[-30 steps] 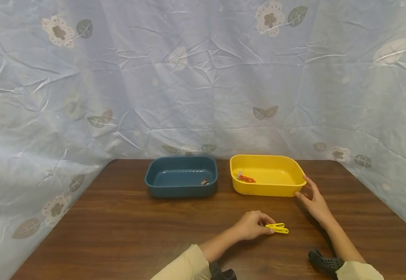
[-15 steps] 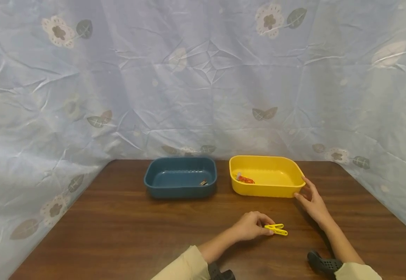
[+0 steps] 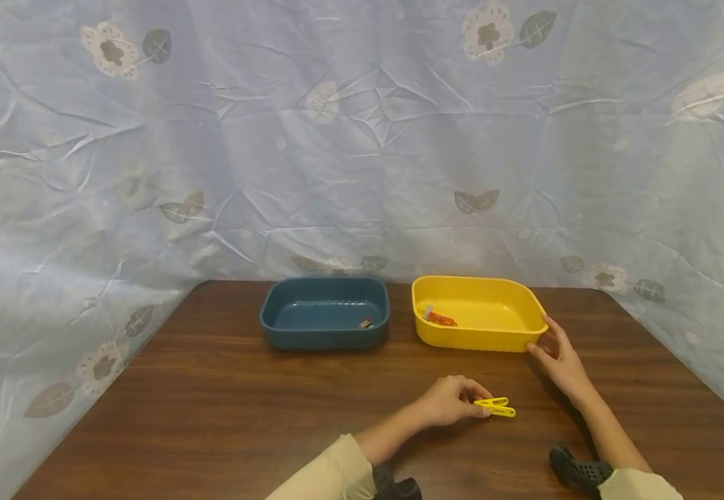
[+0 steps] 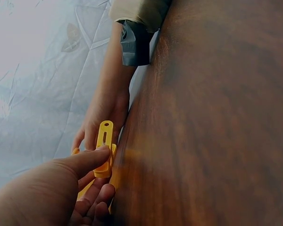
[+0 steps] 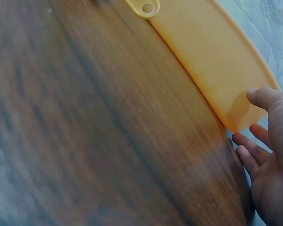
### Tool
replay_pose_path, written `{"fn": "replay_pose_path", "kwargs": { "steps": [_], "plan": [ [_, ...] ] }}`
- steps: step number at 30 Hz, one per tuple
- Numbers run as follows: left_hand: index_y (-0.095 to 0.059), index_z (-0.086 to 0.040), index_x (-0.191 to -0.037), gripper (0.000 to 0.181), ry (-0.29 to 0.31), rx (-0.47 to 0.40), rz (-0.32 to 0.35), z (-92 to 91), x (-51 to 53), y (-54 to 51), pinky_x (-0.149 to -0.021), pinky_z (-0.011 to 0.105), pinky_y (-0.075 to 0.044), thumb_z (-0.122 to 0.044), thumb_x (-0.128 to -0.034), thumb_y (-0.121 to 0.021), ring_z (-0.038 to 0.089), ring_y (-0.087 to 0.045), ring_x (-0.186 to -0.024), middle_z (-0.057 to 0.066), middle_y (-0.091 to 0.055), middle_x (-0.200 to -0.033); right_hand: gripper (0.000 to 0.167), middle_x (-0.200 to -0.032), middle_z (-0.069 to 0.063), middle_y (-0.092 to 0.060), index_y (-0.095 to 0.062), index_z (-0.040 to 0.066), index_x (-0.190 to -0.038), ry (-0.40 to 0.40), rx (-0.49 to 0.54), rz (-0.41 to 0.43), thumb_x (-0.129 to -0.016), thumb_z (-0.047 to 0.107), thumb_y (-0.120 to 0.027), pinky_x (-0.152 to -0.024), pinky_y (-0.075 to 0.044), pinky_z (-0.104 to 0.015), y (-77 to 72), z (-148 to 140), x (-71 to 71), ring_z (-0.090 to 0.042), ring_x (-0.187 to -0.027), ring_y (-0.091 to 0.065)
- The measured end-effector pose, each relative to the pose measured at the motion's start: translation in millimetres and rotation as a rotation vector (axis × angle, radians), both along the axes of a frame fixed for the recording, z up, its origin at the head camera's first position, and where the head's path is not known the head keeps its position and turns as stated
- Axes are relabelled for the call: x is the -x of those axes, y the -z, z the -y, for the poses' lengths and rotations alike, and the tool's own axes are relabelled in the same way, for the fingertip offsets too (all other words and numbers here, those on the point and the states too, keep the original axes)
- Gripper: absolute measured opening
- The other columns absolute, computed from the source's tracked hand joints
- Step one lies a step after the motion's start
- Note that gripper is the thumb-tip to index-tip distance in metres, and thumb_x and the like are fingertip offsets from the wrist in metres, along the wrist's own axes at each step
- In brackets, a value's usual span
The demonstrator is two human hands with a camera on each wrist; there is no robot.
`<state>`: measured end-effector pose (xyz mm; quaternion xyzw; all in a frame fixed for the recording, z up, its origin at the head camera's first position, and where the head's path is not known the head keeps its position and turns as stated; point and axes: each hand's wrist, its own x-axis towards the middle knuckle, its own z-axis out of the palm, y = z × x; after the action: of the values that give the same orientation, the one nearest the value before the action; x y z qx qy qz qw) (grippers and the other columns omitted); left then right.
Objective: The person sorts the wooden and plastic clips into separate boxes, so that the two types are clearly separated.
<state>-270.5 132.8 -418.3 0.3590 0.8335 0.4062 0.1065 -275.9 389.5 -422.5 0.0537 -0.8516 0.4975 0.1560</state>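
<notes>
My left hand (image 3: 449, 403) pinches a yellow clothes peg (image 3: 500, 411) between thumb and fingers, over the table in front of the yellow tub. In the left wrist view the thumb lies across the peg (image 4: 104, 134), whose long slotted arm points up. My right hand (image 3: 563, 364) touches the right end of the yellow tub (image 3: 470, 340), fingers fairly straight. The right wrist view has its thumb on the tub's wall (image 5: 207, 52) and the other fingers (image 5: 250, 150) around the corner. Inside that tub, at its left, lie red pegs (image 3: 441, 320) and a small greyish piece.
A dark blue tub (image 3: 324, 340) stands left of the yellow one, with a few small items (image 3: 366, 323) in its right corner. Both are on a brown wooden table (image 3: 243, 417). A pale patterned cloth (image 3: 337, 173) hangs behind. Black straps (image 3: 580, 472) sit by both wrists.
Both hands keep their places, and the peg stays in the left hand with only a slight shift in tilt. The whole head view shifts slightly.
</notes>
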Motion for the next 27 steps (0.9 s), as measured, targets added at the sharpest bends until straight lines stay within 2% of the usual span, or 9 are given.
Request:
{"fn": "replay_pose_path", "kwargs": {
  "steps": [5, 13, 17, 21, 27],
  "plan": [
    [-0.071, -0.014, -0.100, 0.022, -0.005, -0.007, 0.027, -0.5, -1.2, 1.4, -0.052, 0.015, -0.040, -0.020, -0.0788, -0.074, -0.001, -0.047, -0.060, -0.015, -0.053, -0.075, 0.069, -0.133, -0.041, -0.024, -0.008, 0.006, -0.146, 0.007, 0.001, -0.007, -0.095, 0.018, -0.052, -0.069, -0.039, -0.009, 1.2, 1, -2.4, -0.053, -0.112, -0.038],
    [-0.071, -0.011, -0.099, 0.022, -0.032, -0.117, 0.088, 0.4, -0.5, -3.0, -0.052, 0.015, -0.039, -0.016, -0.0782, -0.074, -0.001, -0.044, -0.062, -0.015, -0.056, -0.077, 0.069, -0.133, -0.041, -0.023, -0.008, 0.007, -0.147, 0.005, 0.006, -0.010, -0.095, 0.018, -0.052, -0.069, -0.039, -0.009, 0.5, 2, 0.1, -0.053, -0.112, -0.038],
    [-0.071, -0.011, -0.099, 0.021, -0.057, -0.148, 0.121, 3.2, -0.1, -8.0, -0.047, 0.016, -0.039, -0.015, -0.0785, -0.074, 0.001, -0.044, -0.056, -0.014, -0.055, -0.076, 0.068, -0.133, -0.040, -0.024, -0.008, 0.007, -0.146, 0.002, 0.015, -0.015, -0.095, 0.017, -0.052, -0.069, -0.039, -0.009, 1.0, 4, 0.8, -0.052, -0.111, -0.038],
    [-0.071, -0.011, -0.100, 0.022, -0.059, -0.159, 0.096, 4.4, 2.1, -16.6, -0.043, 0.017, -0.039, -0.015, -0.0788, -0.074, 0.002, -0.044, -0.052, -0.013, -0.054, -0.075, 0.068, -0.132, -0.041, -0.025, -0.009, 0.006, -0.146, 0.005, 0.003, -0.021, -0.095, 0.017, -0.052, -0.069, -0.039, -0.009, -0.5, 4, 0.9, -0.052, -0.110, -0.039],
    [-0.070, -0.009, -0.101, 0.023, -0.047, -0.150, -0.010, 2.7, 9.2, -32.7, -0.049, 0.016, -0.041, -0.014, -0.0790, -0.074, 0.000, -0.046, -0.061, -0.011, -0.054, -0.077, 0.068, -0.132, -0.041, -0.025, -0.008, 0.005, -0.146, 0.004, -0.009, -0.022, -0.095, 0.017, -0.052, -0.069, -0.038, -0.009, -0.1, 1, 0.0, -0.055, -0.110, -0.039]
  ]
}}
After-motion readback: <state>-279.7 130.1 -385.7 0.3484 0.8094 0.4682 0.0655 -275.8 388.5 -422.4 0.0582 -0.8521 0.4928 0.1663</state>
